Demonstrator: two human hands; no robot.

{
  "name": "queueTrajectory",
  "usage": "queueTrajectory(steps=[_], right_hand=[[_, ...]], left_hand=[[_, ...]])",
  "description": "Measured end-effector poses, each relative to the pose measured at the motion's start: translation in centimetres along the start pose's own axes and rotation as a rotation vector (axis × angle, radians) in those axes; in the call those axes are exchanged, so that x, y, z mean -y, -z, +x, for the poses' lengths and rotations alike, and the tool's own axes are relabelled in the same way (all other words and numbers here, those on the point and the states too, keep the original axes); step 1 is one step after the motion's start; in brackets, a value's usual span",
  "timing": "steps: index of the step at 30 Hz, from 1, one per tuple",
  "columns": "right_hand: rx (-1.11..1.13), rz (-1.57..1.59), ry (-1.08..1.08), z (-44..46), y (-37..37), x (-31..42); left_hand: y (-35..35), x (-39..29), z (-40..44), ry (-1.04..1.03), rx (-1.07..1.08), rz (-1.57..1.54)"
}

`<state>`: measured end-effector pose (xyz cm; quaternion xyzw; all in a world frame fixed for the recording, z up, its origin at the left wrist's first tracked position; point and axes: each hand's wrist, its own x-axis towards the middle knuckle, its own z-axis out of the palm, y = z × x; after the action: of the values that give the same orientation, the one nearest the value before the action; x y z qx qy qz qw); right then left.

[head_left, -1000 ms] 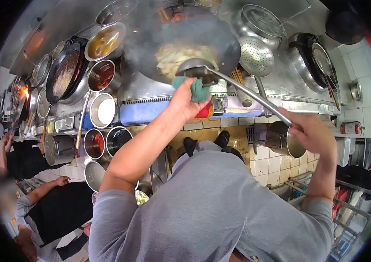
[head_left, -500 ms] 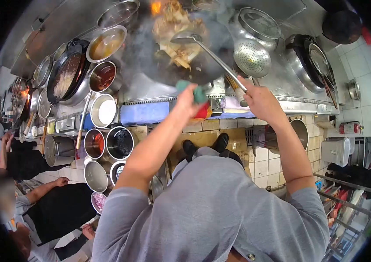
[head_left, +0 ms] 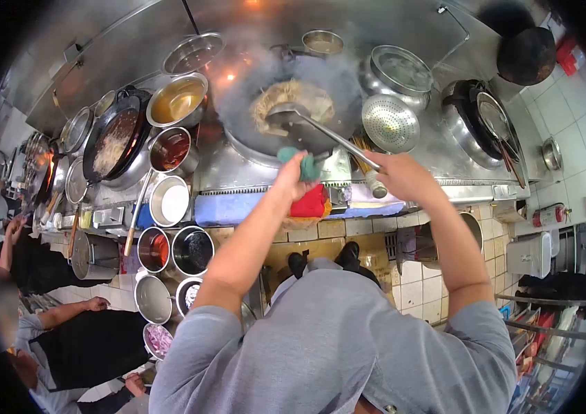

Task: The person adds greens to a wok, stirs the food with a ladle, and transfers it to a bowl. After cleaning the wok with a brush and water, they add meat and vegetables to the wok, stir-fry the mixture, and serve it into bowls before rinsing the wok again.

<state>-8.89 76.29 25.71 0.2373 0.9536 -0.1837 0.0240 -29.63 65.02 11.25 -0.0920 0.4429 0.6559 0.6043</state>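
Observation:
A large dark wok (head_left: 238, 141) stands on the steel range in front of me, with steam rising from it. Pale, strip-like food (head_left: 314, 103) lies inside; its kind is hard to make out. My left hand (head_left: 291, 183) is closed around a folded green cloth (head_left: 300, 164) at the wok's near edge. Whatever part of the wok is under the cloth is hidden. My right hand (head_left: 407, 178) grips the handle of a long metal ladle (head_left: 338, 139). The ladle's bowl rests among the food near the middle of the wok.
A perforated strainer (head_left: 391, 124) and a metal pot (head_left: 369, 90) stand right of the wok. Left are a bowl of yellowish liquid (head_left: 200, 103), a pot of red sauce (head_left: 171, 150) and a white-filled pot (head_left: 169, 201). Co-workers, one in a black apron (head_left: 93, 348), stand at left.
The food, heaped high toward the wok's far side before, now lies lower and more spread out in it. The ladle's bowl has come down into the food. The head view has shifted slightly.

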Motion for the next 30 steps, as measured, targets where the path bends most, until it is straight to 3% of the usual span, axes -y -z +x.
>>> queueTrajectory(steps=[3, 7, 10, 11, 18, 20, 24, 27, 30], right_hand=[[-0.082, 0.007, -0.052, 1.6, -1.8, 0.9], [-0.061, 0.106, -0.046, -0.1, -0.8, 1.6], [0.002, 0.130, -0.078, -2.4, 0.6, 2.3], [0.020, 0.134, -0.080, -3.3, 1.2, 2.3], [0.217, 0.009, -0.083, -8.4, 8.4, 2.0], [0.221, 0.001, -0.092, -5.4, 7.2, 1.6], [-0.061, -0.025, 0.057, 1.9, -0.2, -0.8], [-0.042, 0.030, -0.074, 3.2, -1.3, 0.6], [-0.070, 0.098, -0.089, 1.6, -1.0, 1.1]], left_hand=[[3.6, 4.9, 1.8, 0.041, -0.037, 0.020], [2.7, 5.2, 0.0, 0.179, -0.103, 0.025], [0.9, 2.4, 3.4, -0.156, -0.085, -0.126], [1.1, 1.0, 4.8, -0.134, -0.079, -0.126], [-3.8, -2.5, -6.7, -0.009, -0.028, -0.069], [-3.6, -3.6, -4.9, -0.017, -0.026, -0.022], [0.9, -1.4, 0.6, 0.003, -0.002, 0.109], [3.6, 3.2, 1.3, 0.045, -0.107, 0.080], [4.9, 4.2, 2.2, 0.098, -0.026, 0.008]])
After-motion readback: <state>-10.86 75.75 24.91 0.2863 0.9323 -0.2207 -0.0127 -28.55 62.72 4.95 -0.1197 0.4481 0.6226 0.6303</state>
